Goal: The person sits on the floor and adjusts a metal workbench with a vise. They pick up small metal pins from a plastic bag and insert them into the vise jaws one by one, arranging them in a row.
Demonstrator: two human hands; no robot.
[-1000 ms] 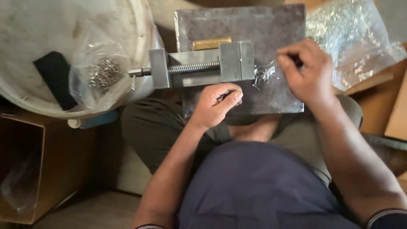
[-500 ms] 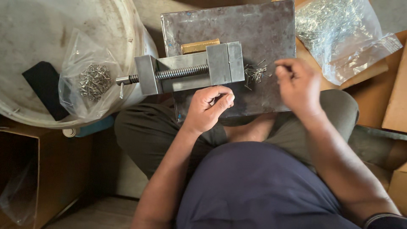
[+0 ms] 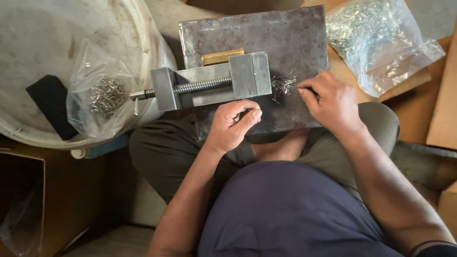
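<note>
A small heap of thin metal pins [image 3: 283, 86] lies on a grey steel plate [image 3: 285, 38] that rests across the seated person's lap, just right of a small steel vise [image 3: 209, 81]; the pins are short, bright and tangled, some splayed outward. The right hand [image 3: 331, 102] rests on the plate touching the heap's right edge, its thumb and forefinger pinched together, though whether a pin sits between them cannot be told. The left hand [image 3: 233, 124] hovers at the plate's near edge below the vise, fingers curled with thumb against fingertip; what it grips, if anything, is too small to see. The vise lies sideways, its threaded screw pointing left past the plate's edge, with a brass-coloured block [image 3: 221, 57] behind it. Bare plate remains above and right of the heap; the near edge is crowded by both hands. To the left, a white bucket [image 3: 57, 28] carries a clear bag of bent metal pieces [image 3: 104, 95] and a black pad [image 3: 50, 104]. At upper right a larger clear bag of pins [image 3: 376, 38] lies on cardboard [image 3: 442, 95].
</note>
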